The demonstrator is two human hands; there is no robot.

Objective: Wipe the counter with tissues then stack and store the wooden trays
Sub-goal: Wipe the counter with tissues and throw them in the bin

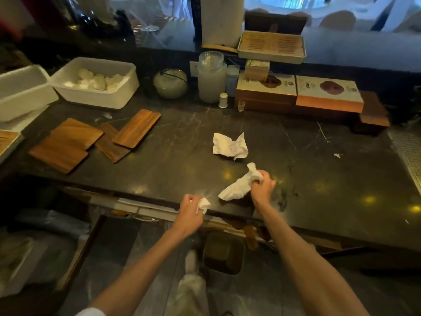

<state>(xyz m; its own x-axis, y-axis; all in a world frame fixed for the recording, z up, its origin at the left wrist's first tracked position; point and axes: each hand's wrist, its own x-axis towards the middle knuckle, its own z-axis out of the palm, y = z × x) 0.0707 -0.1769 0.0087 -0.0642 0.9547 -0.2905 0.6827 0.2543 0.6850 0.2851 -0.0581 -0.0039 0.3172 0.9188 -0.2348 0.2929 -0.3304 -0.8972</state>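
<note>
1. Two hands work at the near edge of the dark counter [296,156]. The right hand [262,187] is closed around a long bunched tissue [237,187] whose loose end trails down-left onto the stone. The left hand [190,209] pinches a small wad of tissue [203,205] right at the counter's front lip.
2. A third crumpled tissue [230,147] lies flat and unheld just beyond the right hand, near mid-counter.
3. The wooden trays [91,139] sit well to the left, loosely overlapped — one long tray [136,128] leans across a darker one, two broader ones lie nearer the front edge.
4. Behind them stand two white tubs: the nearer-centre tub [95,82] holds pale rounded lumps, possibly rolled cloths, though the view is too soft to say; the left tub [22,92] shows no clear contents.
5. Along the back edge stand a lidded glass jar [211,78] of cloudy liquid, a round bowl [170,83] and flat printed boxes [298,92], with a slatted tray [272,46] perched above.
6. The middle and right of the counter are open stone — a few white specks [337,155] lie to the right.
</note>
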